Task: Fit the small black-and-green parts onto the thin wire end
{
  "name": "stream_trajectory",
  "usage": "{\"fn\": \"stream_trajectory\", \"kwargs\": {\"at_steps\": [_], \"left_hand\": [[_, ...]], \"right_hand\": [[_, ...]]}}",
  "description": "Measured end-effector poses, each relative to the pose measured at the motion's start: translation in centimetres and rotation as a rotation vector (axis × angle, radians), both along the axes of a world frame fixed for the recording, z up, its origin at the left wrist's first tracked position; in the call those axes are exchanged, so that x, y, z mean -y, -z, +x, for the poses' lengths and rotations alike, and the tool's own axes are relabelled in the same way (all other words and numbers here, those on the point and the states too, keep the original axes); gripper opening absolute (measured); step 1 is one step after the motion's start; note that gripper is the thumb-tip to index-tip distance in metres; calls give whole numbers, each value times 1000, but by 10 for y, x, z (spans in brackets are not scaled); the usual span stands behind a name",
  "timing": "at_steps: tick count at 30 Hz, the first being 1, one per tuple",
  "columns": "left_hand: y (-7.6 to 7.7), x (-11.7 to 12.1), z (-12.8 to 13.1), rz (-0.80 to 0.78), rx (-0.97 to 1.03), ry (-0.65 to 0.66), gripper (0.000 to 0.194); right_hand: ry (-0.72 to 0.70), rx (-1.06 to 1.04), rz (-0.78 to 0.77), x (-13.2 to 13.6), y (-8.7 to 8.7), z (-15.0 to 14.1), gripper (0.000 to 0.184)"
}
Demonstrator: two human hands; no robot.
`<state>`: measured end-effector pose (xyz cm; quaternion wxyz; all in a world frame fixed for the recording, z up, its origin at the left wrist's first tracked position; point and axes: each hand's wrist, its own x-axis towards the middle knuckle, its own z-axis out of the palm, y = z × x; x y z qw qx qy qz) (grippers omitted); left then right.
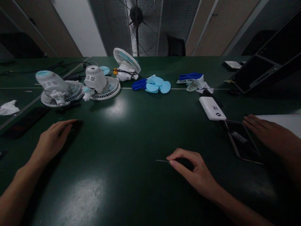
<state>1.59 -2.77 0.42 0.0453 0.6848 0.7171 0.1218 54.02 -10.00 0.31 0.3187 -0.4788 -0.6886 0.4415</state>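
Note:
My right hand [195, 171] is closed around the dark handle of a screwdriver [161, 161], low over the green table. Its thin metal shaft points left. On the left side, my left hand [55, 136] rests on the table with fingers stretched forward and the thumb slightly apart. A dark patch lies at its fingertips; I cannot tell whether it is shadow or an object. Ahead of this hand are two white fan units, one on the left [53, 83] and one beside it [96, 78], both lying grille down.
A third white fan [127, 64], a light blue fan blade [158, 84] and gloves [191, 81] lie farther back. A white power bank [212, 108] and a phone [243, 139] lie at the right, beside another person's hand [270, 133]. A dark case [265, 62] stands behind.

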Motion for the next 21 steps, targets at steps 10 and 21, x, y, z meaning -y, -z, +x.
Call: {"fn": "stream_trajectory", "kwargs": {"at_steps": [10, 21], "left_hand": [[-1, 10, -32, -34, -22, -59, 57], [-1, 7, -2, 14, -55, -12, 45]], "right_hand": [[4, -11, -3, 0, 2, 0, 10], [9, -9, -2, 0, 0, -1, 10]]}}
